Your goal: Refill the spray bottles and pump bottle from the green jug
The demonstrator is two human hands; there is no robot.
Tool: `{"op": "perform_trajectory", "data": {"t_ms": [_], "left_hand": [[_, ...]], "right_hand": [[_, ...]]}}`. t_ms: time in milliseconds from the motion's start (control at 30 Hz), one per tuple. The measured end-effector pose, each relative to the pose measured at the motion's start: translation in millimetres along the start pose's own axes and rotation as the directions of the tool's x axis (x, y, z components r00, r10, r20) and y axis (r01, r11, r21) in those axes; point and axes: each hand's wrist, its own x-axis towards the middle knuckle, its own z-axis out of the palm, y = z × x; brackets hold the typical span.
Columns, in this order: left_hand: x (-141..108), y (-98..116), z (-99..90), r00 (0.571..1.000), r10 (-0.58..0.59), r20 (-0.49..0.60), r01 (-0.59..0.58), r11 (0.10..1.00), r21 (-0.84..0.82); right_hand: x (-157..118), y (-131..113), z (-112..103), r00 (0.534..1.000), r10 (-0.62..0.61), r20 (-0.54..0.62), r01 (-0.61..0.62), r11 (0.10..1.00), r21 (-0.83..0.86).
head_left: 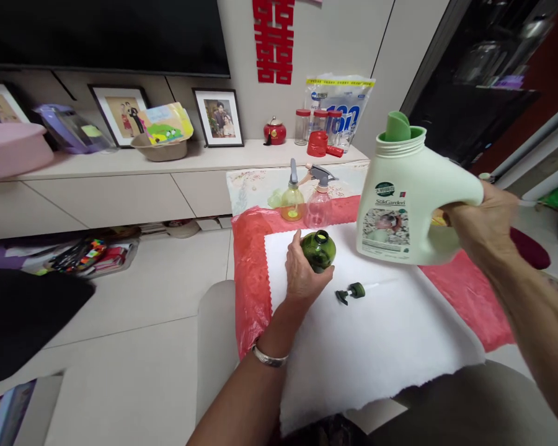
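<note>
My left hand (303, 272) is wrapped round the side of a small dark green bottle (320, 251) with an uncapped mouth, on the white cloth (376, 347). My right hand (481, 217) grips the handle of a large pale green jug (395, 192), raised to the right of the small bottle. The jug is uncapped and a green spout (397, 126) shows in its neck. A dark green pump head (356, 290) with a clear tube lies on the cloth near my left hand. Behind the small bottle stand a yellow-green spray bottle (292, 201) and a clear pinkish one (319, 207).
Red plastic sheeting (251, 279) lies under the cloth. On the cabinet (204, 160) behind are framed photos (219, 118), a basket (162, 148), a red pot (274, 132), red-lidded jars (302, 128) and a plastic bag (360, 102). A pink tub (13, 152) is at the far left.
</note>
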Motion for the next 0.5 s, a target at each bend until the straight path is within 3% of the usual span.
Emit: {"op": "perform_trajectory", "data": {"t_ms": [133, 267, 400, 500], "left_hand": [[0.2, 0.3, -5.8, 0.999, -0.051, -0.009, 0.049, 0.987, -0.151], [2.0, -0.6, -12.0, 0.979, -0.094, -0.183, 0.038, 0.958, -0.286], [7.0, -3.3, -15.2, 0.932, -0.085, -0.353, -0.01, 0.965, -0.26], [9.8, -2.9, -18.2, 0.904, -0.075, -0.421, -0.037, 0.967, -0.252]], "right_hand": [[-4.8, 22.5, 31.4, 0.998, 0.055, 0.014, -0.056, 0.992, 0.109], [-12.7, 34.7, 53.3, 0.988, 0.145, 0.061, -0.152, 0.978, 0.141], [-19.2, 44.8, 60.5, 0.969, 0.208, 0.133, -0.223, 0.967, 0.119], [-24.8, 50.1, 52.5, 0.968, 0.173, 0.182, -0.191, 0.978, 0.089]]}}
